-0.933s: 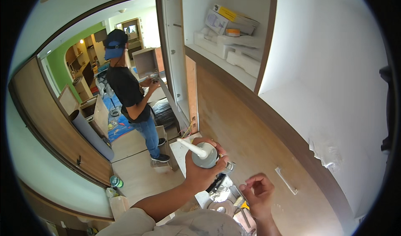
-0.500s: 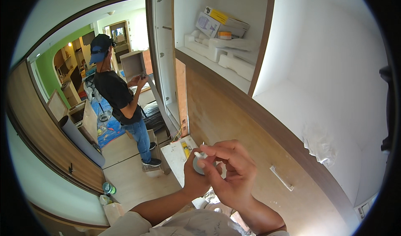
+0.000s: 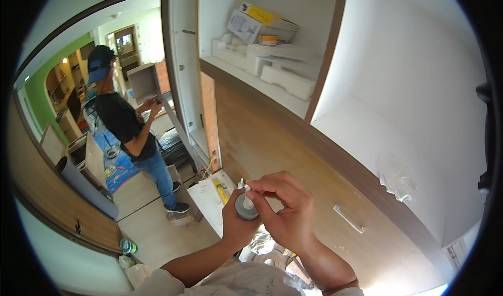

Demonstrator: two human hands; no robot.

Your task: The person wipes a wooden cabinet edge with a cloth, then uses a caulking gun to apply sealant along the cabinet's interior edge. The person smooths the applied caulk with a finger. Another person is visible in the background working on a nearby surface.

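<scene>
My left hand [image 3: 238, 229] is wrapped round a tube with a round grey end [image 3: 245, 212], held in front of me. A white nozzle [image 3: 248, 202] stands at the middle of that end. From the right, my right hand [image 3: 286, 207] reaches across and pinches the nozzle between thumb and fingers. A small pale tip [image 3: 241, 183] shows just beyond the fingers; I cannot tell what it belongs to. Most of the tube's body is hidden by my left palm.
Beyond my left hand is a white ledge [image 3: 201, 195] with a yellow tool [image 3: 221, 192]. An open cabinet [image 3: 251, 78] holds boxes and foam. A brown panel [image 3: 283, 139] carries a handle [image 3: 348, 219]. At the left, a person [image 3: 126, 123] stands near a grey roll [image 3: 86, 188].
The view has turned slightly, so the room sits further left. My right fingers have come down onto the nozzle, and the grey end shows more fully.
</scene>
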